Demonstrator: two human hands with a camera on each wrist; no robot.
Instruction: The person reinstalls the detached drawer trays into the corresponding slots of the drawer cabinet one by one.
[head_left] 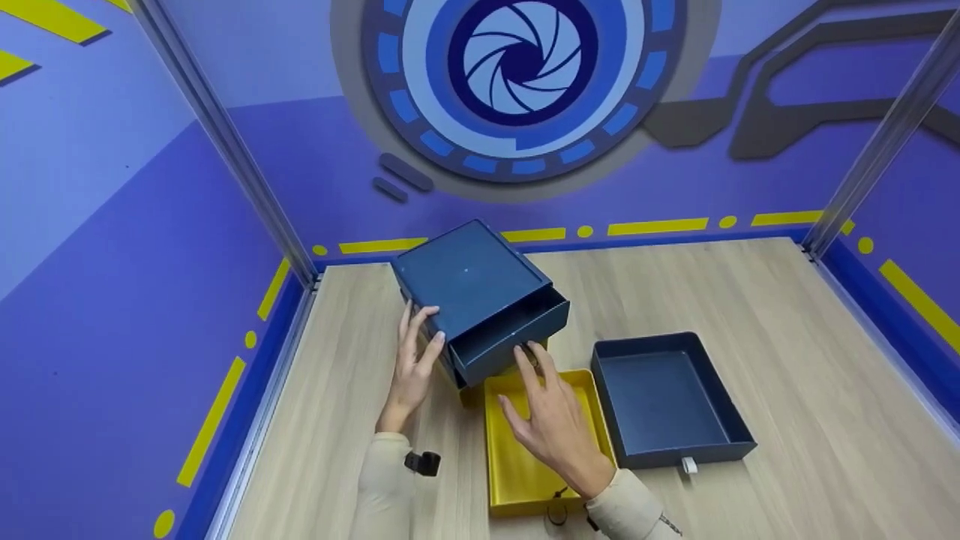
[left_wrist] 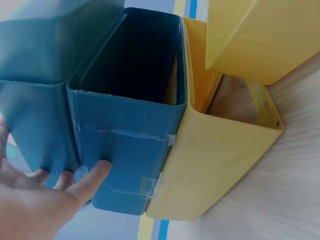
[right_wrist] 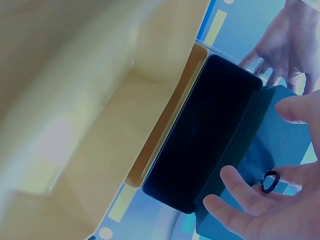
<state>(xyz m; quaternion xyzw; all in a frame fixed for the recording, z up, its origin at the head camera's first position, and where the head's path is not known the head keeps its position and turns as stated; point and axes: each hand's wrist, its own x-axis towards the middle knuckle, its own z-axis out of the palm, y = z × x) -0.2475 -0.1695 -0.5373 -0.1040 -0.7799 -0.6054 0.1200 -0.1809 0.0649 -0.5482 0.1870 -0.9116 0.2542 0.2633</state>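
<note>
the pale wood table (head_left: pixel 825 337) meets purple walls (head_left: pixel 285 172). on it, the dark blue box (head_left: pixel 469 277) tops a yellow casing (left_wrist: pixel 220 165), its part-drawn drawer (head_left: pixel 504 351) facing near right, depth axis diagonal; longest side unclear. your left hand (head_left: pixel 411 367) spreads fingers against the box; your right hand (head_left: pixel 555 420) spreads its fingers at the drawer's front.

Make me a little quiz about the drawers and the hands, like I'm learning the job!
1. True or false: the white tab is on the blue drawer lying on the table.
2. Which hand rests on the side of the cabinet? A: left. B: right. C: neither.
3. How many drawers can you count in the head view?

Key:
1. True.
2. A: the left hand.
3. Three: the top drawer, partly out of the cabinet, plus the yellow drawer and the blue drawer.
</note>
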